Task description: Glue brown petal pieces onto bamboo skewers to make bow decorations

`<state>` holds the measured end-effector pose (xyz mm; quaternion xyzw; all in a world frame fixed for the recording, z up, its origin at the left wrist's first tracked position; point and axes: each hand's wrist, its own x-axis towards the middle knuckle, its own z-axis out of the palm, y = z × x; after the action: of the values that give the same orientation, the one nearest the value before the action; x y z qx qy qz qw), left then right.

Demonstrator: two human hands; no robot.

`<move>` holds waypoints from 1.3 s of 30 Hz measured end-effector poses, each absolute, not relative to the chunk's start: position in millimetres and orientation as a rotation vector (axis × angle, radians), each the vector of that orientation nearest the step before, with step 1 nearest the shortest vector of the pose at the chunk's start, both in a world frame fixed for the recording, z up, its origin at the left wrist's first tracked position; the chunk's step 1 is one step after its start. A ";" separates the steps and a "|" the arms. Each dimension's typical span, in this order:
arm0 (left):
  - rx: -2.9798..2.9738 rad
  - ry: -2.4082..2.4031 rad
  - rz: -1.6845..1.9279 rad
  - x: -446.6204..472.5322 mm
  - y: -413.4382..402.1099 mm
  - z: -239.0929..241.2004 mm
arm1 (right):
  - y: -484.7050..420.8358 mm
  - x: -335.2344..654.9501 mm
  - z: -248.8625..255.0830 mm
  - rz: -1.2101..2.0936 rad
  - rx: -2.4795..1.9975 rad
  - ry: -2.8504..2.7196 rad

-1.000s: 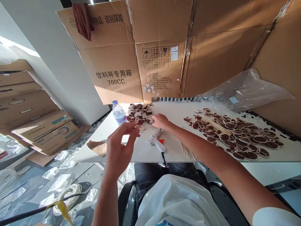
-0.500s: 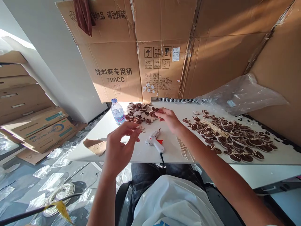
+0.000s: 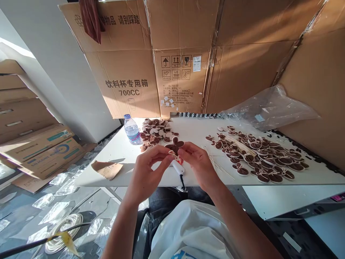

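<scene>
Both my hands meet above the near edge of the white table point(image 3: 194, 133). My left hand point(image 3: 147, 169) pinches a small tan bow point(image 3: 172, 154) between thumb and fingertips. Against that bow, my right hand point(image 3: 198, 163) holds a brown, ear-shaped foam piece point(image 3: 175, 145). A white hot-glue gun point(image 3: 178, 168) lies on the table just under my hands, mostly hidden by them. A heap of loose brown and cream pieces point(image 3: 156, 131) sits beyond my left hand.
Several finished brown pieces with bows point(image 3: 258, 154) and thin sticks point(image 3: 239, 143) spread over the table's right half. A water bottle point(image 3: 131, 129), cardboard scrap point(image 3: 107, 169), plastic bag point(image 3: 269, 108), stacked boxes point(image 3: 126, 72) behind. A cable coil point(image 3: 63, 232) lies on the floor.
My right hand lifted a brown piece from the heap and drew it back to my left hand, which moved right; both hands now hold it together over the glue gun.
</scene>
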<state>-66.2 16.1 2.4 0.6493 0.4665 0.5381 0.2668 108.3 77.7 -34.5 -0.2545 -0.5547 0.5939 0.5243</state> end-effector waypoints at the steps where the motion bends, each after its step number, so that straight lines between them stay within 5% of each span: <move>1: 1.734 1.290 1.485 -67.2 17.5 1.4 | 79.6 107.9 -39.9 1.362 -0.668 -1.378; 7: 1.672 1.369 1.565 -74.1 19.9 -2.0 | 87.1 96.5 -102.4 0.534 -1.249 -1.921; 12: 1.683 1.353 1.557 -75.1 18.8 -3.1 | 92.5 77.0 -131.5 0.352 -1.495 -2.059; 24: 1.693 1.387 1.587 -80.4 17.5 -1.6 | 96.2 97.8 -124.7 0.750 -1.156 -1.709; 31: 1.732 1.395 1.588 -80.1 18.5 -4.0 | 60.5 116.7 -86.7 1.343 -0.649 -0.841; 39: 1.828 1.549 1.620 -78.1 21.6 -6.5 | 35.8 119.6 -75.4 1.442 -0.562 -1.007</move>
<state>-78.1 21.6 -6.5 0.6270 0.5313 0.5560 0.1244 119.6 35.8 -75.4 -0.2427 -0.4348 0.6228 0.6034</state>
